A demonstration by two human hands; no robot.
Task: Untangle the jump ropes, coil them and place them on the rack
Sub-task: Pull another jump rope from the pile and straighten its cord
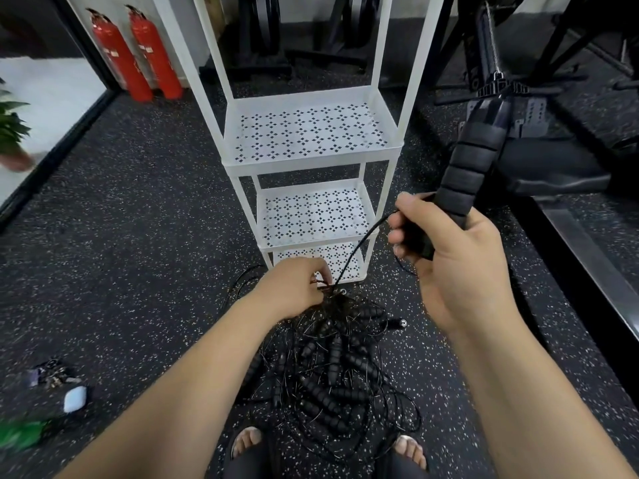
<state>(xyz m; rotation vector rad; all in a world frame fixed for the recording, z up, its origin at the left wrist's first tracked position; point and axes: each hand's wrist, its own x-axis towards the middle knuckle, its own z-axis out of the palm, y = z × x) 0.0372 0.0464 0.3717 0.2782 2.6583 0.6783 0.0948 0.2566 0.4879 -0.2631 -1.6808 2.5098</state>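
A tangled heap of black jump ropes [332,368] with ribbed foam handles lies on the floor between my feet. My right hand [453,257] is raised and grips two black handles [470,164] that point up and to the right. A thin black cord [359,247] runs from that hand down to the heap. My left hand [297,285] is lower, pinching cords at the top of the tangle. The white metal rack [311,160] with perforated shelves stands just beyond the heap; its visible shelves hold nothing.
Two red fire extinguishers [138,53] stand at the back left. Black gym equipment [553,133] fills the right side and the back. A small white case [74,399] and keys lie on the speckled floor at the left, near green leaves [20,433].
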